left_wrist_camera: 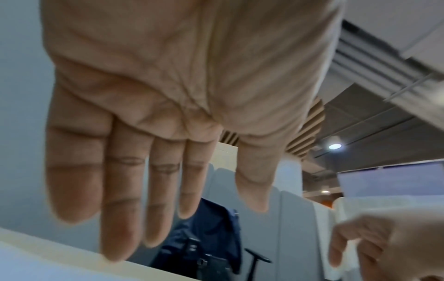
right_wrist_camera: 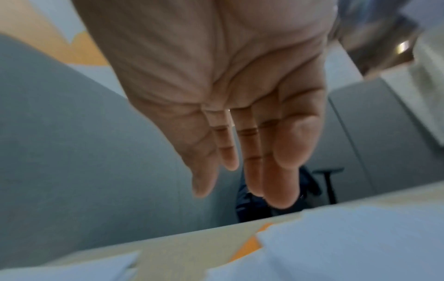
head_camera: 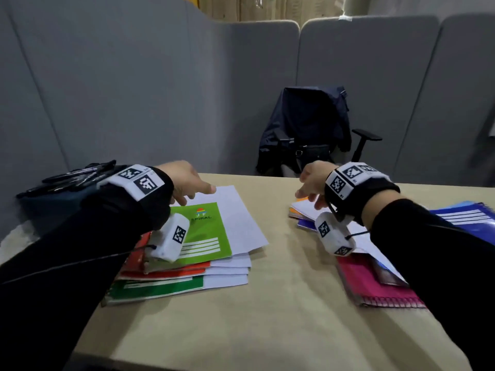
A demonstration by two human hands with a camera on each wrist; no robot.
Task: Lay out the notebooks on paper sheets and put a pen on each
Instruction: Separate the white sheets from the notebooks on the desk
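On the left of the tan table [head_camera: 281, 303] lies a stack of notebooks and white paper sheets [head_camera: 241, 223], topped by a green spiral notebook [head_camera: 203, 234]. My left hand [head_camera: 187, 183] hovers over its far end, fingers straight [left_wrist_camera: 120, 218], holding nothing. On the right lies a second pile: a white sheet [head_camera: 310, 210] over orange and blue notebooks, and a pink spiral notebook [head_camera: 375, 285] nearer me. My right hand [head_camera: 310, 180] hangs above that sheet, fingers extended [right_wrist_camera: 276, 180], empty. Several black pens [head_camera: 77, 175] rest on a dark object at far left.
A blue notebook [head_camera: 466, 215] lies at the right edge, partly under my sleeve. Grey partition panels [head_camera: 134, 89] wall the table's far side. An office chair draped with a dark jacket [head_camera: 308, 124] stands beyond the far edge. Bare tabletop lies between the two piles.
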